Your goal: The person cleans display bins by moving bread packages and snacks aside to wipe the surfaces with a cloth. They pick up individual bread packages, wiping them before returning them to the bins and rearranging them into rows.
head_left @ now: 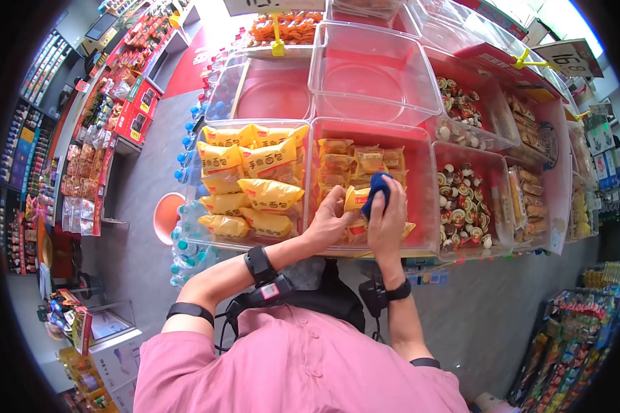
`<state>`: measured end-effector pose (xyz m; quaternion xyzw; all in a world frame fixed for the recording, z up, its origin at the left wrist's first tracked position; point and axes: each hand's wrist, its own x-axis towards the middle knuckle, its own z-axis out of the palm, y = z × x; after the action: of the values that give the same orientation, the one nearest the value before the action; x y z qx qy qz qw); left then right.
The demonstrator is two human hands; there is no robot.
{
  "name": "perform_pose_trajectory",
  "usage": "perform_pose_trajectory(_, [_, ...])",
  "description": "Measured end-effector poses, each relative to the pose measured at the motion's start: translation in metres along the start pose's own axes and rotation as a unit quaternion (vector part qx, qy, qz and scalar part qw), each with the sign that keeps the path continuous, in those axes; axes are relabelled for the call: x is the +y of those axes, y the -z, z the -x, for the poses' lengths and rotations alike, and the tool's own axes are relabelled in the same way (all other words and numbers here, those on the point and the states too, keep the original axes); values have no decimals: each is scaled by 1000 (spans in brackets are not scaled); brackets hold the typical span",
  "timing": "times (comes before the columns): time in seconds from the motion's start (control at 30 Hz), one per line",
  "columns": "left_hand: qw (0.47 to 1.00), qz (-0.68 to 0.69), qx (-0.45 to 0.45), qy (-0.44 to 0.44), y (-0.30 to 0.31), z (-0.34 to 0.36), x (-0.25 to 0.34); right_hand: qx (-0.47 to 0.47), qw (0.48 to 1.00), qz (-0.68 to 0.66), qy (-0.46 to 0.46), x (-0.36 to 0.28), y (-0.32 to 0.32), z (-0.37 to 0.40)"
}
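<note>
My left hand (329,224) pinches a small yellow snack packet (355,199) above a clear plastic bin (417,148). In my right hand (390,219) is a bunched dark blue cloth (377,186), pressed against the packet's right end. Beneath both hands, the red-bottomed bin holds several small wrapped snacks (370,160), partly covered by my fingers. To the left, another clear bin holds larger yellow bread packages (272,160) with dark printing.
Farther back are clear bins (372,69) showing red bottoms. Bins of small round wrapped sweets (463,199) and long packets (527,189) stand to the right. Bottles with blue caps (186,148) line the display's left side, near an orange bucket (168,219). Stocked shelves (86,168) stand farther left.
</note>
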<state>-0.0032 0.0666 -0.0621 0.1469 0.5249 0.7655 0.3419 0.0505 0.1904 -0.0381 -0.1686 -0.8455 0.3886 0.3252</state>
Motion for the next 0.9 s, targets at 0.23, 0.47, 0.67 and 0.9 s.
perform_pose_trajectory(0.23, [997,8,30,-71,28,48,39,-177,860,-425,-222,-14,-7,-5])
perform_pose_trajectory(0.47, [980,180,72,49,55,61,60,-20,868,-427,-252,-37,-28,19])
perform_pose_trajectory(0.67, [991,-105,66,-45,42,74,20,95,890,-354,-270,-52,-45,29])
perform_pose_trajectory(0.9, [987,110,101,-54,61,74,56,-35,927,-321,-192,-60,-26,29])
